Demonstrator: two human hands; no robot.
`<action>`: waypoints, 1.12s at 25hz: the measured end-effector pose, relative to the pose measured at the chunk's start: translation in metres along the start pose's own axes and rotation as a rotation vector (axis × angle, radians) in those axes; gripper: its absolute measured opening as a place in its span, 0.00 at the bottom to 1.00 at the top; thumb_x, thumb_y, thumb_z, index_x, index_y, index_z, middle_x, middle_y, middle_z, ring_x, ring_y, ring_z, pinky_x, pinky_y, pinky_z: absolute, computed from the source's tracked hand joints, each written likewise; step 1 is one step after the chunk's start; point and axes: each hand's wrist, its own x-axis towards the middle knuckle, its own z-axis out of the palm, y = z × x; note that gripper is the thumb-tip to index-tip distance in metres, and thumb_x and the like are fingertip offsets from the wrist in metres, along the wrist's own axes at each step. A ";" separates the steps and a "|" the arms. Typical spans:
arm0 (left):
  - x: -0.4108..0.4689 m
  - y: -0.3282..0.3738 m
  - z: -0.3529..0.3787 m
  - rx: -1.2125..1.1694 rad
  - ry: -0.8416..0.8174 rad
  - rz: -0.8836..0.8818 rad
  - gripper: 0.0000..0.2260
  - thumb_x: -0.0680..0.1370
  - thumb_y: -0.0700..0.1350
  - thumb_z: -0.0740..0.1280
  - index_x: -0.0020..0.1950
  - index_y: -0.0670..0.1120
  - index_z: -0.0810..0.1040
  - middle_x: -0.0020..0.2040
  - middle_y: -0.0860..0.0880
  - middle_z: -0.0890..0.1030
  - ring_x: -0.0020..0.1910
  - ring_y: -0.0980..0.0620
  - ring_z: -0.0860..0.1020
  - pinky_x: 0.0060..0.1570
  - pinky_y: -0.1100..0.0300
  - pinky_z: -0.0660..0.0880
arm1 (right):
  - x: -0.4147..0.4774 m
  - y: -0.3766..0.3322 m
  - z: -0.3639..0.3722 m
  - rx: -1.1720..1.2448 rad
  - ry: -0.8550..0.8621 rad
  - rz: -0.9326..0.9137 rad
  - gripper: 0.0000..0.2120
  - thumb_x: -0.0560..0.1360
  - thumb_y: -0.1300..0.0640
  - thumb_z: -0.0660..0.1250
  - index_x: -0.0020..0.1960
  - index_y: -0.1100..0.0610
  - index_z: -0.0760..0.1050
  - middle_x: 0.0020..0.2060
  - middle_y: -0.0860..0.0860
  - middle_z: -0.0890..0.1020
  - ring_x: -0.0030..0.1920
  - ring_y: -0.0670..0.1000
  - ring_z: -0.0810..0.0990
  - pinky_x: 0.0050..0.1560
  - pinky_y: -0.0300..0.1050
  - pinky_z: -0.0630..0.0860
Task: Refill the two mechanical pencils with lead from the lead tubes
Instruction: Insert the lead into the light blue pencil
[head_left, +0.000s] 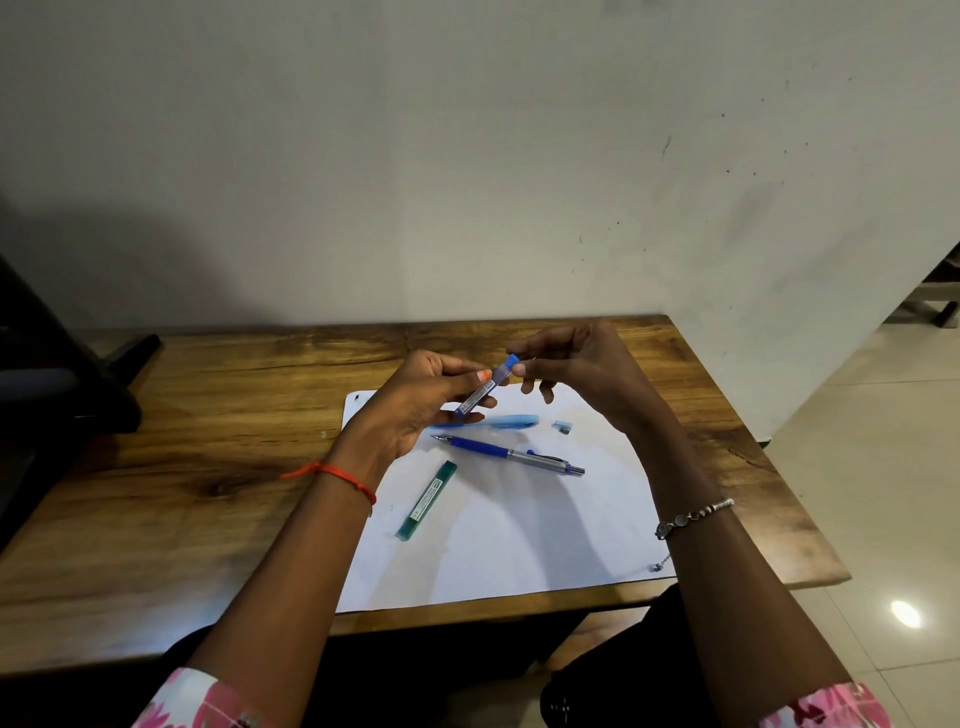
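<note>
Head view. We see the blue lead tube (485, 387) held above the table (208, 415), tilted, cap end up and away from us. The left hand (415, 400) grips its lower body, fingers (467, 372) curled round it. The right hand (582, 374) pinches the tube's blue cap (513, 361) between thumb and forefinger, the other fingers hanging loosely curled.

We judge the tube light, stiff and smooth-sided, so it can twist or slip in a loose grip. The best hold is on the long flat sides near the middle, with the cap end left free. The leads inside are thin and brittle. We would tip them out gently, low over the paper (519, 545).

On the paper lie the light blue pencil (511, 421), just below the hands, with a small cap piece (562, 427) apart from its right end. Next come the dark blue pencil (509, 453) and the green lead tube (427, 500), nearer to us.

The pencils are round and may roll. The table's right edge is near, while bare wood to the left gives open room. We judge the near half of the paper a safe place for loose parts.
</note>
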 end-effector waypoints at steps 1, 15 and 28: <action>0.000 0.000 0.000 -0.003 0.003 -0.004 0.06 0.75 0.41 0.66 0.48 0.43 0.82 0.41 0.52 0.84 0.35 0.58 0.82 0.37 0.63 0.81 | 0.001 0.001 0.000 0.002 -0.004 0.004 0.10 0.68 0.72 0.70 0.48 0.67 0.80 0.33 0.57 0.83 0.27 0.48 0.79 0.26 0.38 0.73; -0.002 0.003 0.003 0.026 0.068 -0.024 0.11 0.75 0.40 0.66 0.55 0.39 0.79 0.41 0.49 0.81 0.32 0.61 0.81 0.32 0.67 0.79 | -0.001 0.000 0.001 -0.010 -0.010 0.033 0.09 0.67 0.74 0.70 0.47 0.66 0.80 0.30 0.55 0.81 0.25 0.45 0.72 0.23 0.36 0.69; -0.002 0.001 0.005 0.036 0.111 -0.040 0.09 0.75 0.40 0.67 0.52 0.38 0.80 0.39 0.50 0.81 0.29 0.62 0.81 0.30 0.67 0.78 | 0.000 0.001 0.002 -0.141 -0.032 0.018 0.09 0.67 0.73 0.71 0.47 0.69 0.81 0.33 0.58 0.82 0.24 0.46 0.76 0.23 0.37 0.70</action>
